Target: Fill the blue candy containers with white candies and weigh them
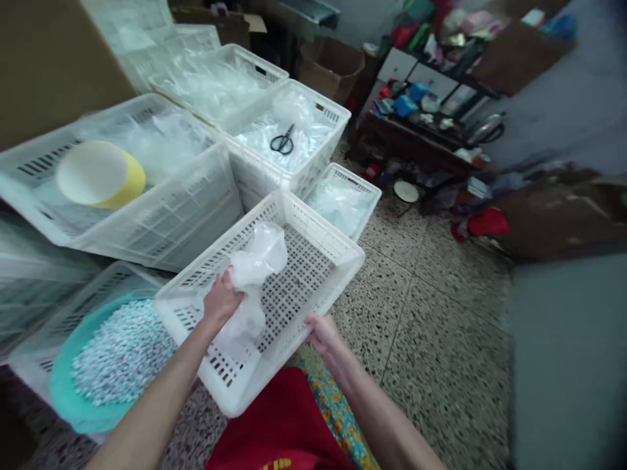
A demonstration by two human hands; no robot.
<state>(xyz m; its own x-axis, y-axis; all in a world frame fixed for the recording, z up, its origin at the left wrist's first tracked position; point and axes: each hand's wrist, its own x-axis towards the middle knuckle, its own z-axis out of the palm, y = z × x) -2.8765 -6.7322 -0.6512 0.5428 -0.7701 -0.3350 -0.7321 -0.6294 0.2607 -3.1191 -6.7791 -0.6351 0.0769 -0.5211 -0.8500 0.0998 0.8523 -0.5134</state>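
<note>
A white slotted plastic basket (318, 241) is tilted in front of me above my lap. My left hand (221, 301) is closed round a crumpled clear plastic bag (255, 264) inside the basket. My right hand (323, 333) grips the basket's near rim. Apart from the bag, the basket's perforated floor is bare.
A teal basin (63, 391) of small white pieces sits at lower left. Several white crates hold clear bags; one has black scissors (283, 141), another a yellow bowl (100, 175). A smaller crate (347, 196) lies beyond. Terrazzo floor (431, 313) spreads right; cluttered low shelves (431, 111) stand behind.
</note>
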